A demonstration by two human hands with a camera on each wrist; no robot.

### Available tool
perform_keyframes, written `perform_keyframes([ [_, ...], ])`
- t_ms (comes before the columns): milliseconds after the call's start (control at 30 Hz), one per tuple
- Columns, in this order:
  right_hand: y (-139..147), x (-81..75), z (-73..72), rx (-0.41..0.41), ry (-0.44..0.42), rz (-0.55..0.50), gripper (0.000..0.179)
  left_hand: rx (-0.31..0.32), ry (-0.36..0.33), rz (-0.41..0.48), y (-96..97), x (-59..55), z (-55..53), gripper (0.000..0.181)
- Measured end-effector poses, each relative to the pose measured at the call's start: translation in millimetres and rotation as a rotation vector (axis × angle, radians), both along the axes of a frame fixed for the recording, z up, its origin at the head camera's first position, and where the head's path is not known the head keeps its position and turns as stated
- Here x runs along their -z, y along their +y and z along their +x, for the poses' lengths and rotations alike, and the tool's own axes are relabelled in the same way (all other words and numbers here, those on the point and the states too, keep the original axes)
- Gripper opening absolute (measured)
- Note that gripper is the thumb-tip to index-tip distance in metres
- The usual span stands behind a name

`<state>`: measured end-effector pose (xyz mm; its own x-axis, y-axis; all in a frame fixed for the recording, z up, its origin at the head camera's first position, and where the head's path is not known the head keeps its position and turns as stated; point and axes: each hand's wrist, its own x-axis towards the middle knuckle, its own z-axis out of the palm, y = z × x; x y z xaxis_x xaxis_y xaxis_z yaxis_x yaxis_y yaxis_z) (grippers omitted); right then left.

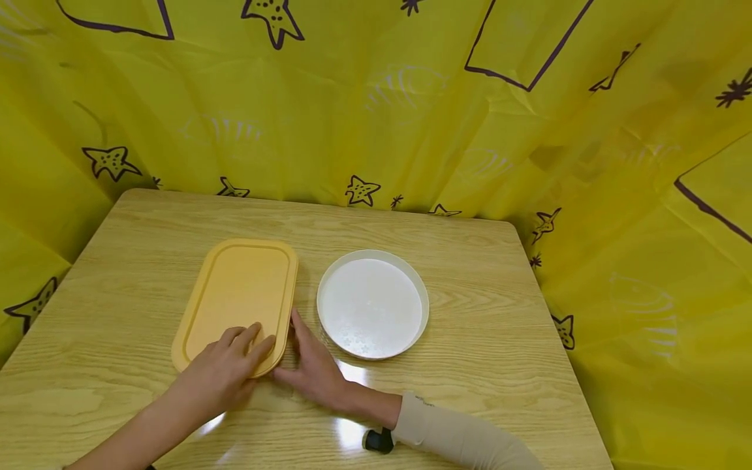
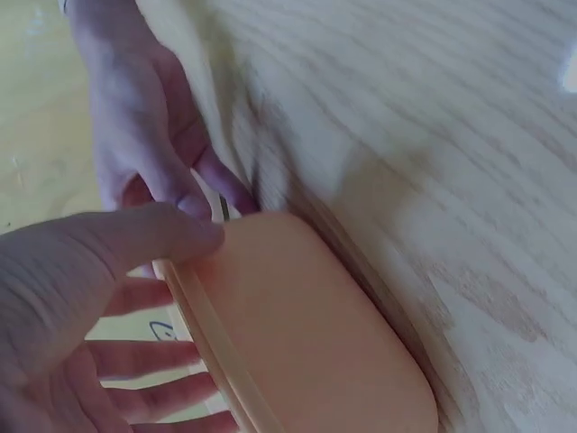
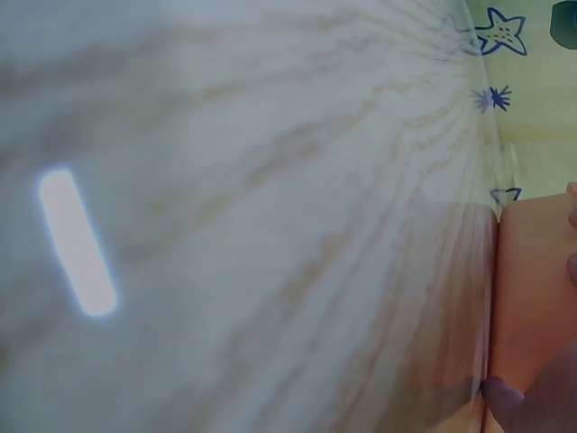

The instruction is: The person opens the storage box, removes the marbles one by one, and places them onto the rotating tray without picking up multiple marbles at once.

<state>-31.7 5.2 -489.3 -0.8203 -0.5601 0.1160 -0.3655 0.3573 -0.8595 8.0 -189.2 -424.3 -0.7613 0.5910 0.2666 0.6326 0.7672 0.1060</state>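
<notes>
A yellow-orange rectangular lidded box (image 1: 237, 287) lies on the left part of the table, its lid with a raised rim facing up. My left hand (image 1: 220, 365) grips its near right corner. The fingers lie over the lid, and in the left wrist view the thumb (image 2: 171, 236) presses the box's side close to the lid rim (image 2: 209, 329). My right hand (image 1: 317, 372) holds the same corner from the right, thumb at the near end and fingers along the right side. In the right wrist view, the box (image 3: 536, 289) shows only at the right edge.
A round white tray (image 1: 373, 307) with a low rim sits just right of the box, close to my right fingers. The wooden table (image 1: 482, 326) has rounded far corners. A yellow curtain (image 1: 352, 130) with drawn starfish hangs behind it and along the sides. A small black object (image 1: 378, 441) is beside my right wrist.
</notes>
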Motion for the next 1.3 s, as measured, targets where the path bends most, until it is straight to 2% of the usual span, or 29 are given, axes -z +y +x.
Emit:
perform_keyframes([
  [100,-1,-0.4,0.4,-0.005,0.009,-0.002,0.105,-0.030,0.022,-0.046,0.4,0.0,5.2,0.065],
  [200,-2,-0.4,1.1,-0.006,0.025,0.020,0.105,-0.054,0.007,-0.108,-4.1,0.4,11.9,0.070],
  [300,-2,-0.9,1.3,-0.011,0.037,0.037,0.107,-0.044,-0.008,-0.123,-12.4,2.7,16.6,0.081],
  [533,0,-1.6,-0.2,-0.012,0.049,0.035,0.108,0.029,0.043,-0.088,-22.3,7.0,15.0,0.086],
  [767,1,-2.0,0.4,0.005,0.045,0.048,0.107,0.036,0.007,-0.073,-22.7,10.0,17.6,0.083],
  [1067,0,-1.6,0.5,0.009,0.037,0.051,0.106,0.064,-0.006,-0.061,-25.8,7.7,15.9,0.079],
  [1300,1,-1.1,-0.3,0.011,0.010,0.043,0.105,0.076,-0.005,-0.014,-27.2,6.5,16.1,0.077],
])
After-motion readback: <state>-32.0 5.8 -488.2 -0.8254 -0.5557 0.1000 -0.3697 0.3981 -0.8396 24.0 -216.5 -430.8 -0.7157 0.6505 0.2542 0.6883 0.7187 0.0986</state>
